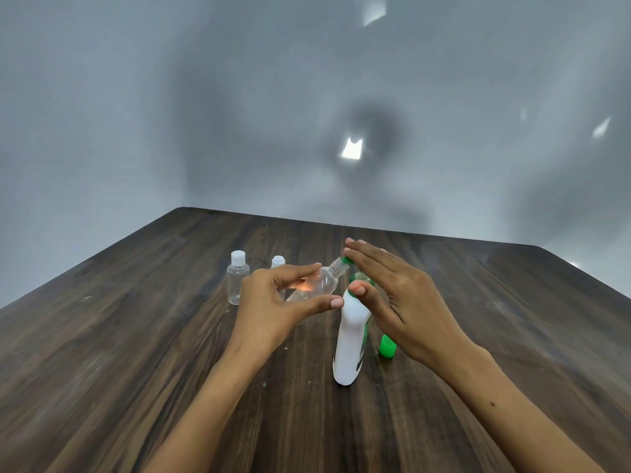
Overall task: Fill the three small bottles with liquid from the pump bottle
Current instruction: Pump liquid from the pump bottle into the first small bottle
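A white pump bottle [350, 339] with a green pump head [348, 261] stands upright under the right fingers [367, 259]. A clear, uncapped small bottle [316, 283] lies tilted between the left fingers [300, 269], its threaded neck at the green spout. Beyond the left fingers stand two clear capped bottles [238, 278], one [278, 261] mostly hidden.

No readable text anywhere in view.

The white pump bottle [351, 339] carried a label down its right side, turned mostly away from the camera; only a sliver of green and dark print showed, too narrow and blurred to make out a single letter, brand or number. The clear small bottles [238, 281] toward the far left of the tabletop [136, 336] were plain, with no label or marking that could be seen. The green cap [388, 346] beside the pump bottle bore no legible sign either.
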`<state>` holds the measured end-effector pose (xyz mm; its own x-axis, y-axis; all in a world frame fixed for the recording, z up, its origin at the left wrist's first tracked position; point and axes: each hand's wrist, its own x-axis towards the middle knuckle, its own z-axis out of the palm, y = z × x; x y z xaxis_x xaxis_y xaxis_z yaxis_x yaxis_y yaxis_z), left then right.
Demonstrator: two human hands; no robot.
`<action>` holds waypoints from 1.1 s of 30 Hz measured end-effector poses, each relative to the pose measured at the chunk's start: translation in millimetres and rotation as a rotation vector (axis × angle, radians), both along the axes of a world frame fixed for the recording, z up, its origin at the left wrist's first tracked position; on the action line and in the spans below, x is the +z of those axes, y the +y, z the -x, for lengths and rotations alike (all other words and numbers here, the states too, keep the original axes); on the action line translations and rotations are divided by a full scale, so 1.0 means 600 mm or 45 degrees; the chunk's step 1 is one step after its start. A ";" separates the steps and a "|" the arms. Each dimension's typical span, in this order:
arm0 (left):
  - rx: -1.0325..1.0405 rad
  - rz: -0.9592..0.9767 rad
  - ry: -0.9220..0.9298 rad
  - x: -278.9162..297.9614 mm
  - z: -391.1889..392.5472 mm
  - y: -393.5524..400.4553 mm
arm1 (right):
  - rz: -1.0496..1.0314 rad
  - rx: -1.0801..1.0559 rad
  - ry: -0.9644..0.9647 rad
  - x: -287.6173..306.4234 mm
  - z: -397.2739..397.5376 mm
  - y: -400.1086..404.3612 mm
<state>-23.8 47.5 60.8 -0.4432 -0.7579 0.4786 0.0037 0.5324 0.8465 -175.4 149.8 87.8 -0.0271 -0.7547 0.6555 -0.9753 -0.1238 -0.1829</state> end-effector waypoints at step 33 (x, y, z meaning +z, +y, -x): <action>0.024 -0.036 0.018 0.003 -0.001 0.005 | -0.032 -0.019 0.016 0.007 -0.001 -0.003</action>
<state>-23.4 50.6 62.4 -0.4218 -0.7796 0.4628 0.0060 0.5081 0.8613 -174.7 147.8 92.2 -0.0300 -0.7705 0.6368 -0.9793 -0.1049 -0.1731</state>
